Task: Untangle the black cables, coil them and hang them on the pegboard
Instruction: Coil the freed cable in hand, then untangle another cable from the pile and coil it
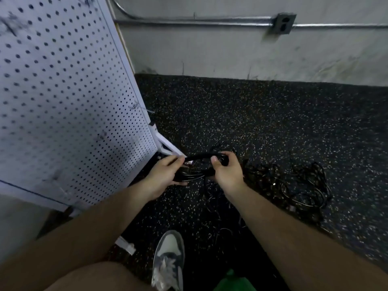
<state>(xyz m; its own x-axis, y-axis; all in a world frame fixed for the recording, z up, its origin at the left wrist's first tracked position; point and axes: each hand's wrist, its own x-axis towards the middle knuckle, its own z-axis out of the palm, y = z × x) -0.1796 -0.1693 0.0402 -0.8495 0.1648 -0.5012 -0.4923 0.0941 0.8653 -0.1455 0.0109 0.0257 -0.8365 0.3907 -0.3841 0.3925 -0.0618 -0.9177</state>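
Bare forearms (100, 223); grey-white laced sneaker (169, 257); green garment (233, 283), possibly shorts.

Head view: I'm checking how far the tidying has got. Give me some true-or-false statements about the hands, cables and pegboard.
1. The left hand and right hand both grip a cable bundle. True.
2. The pegboard stands on the person's left. True.
3. A coil hangs on the pegboard. False: none hangs on its visible part.
4. No loose cables remain. False: a tangle lies on the floor to the right.
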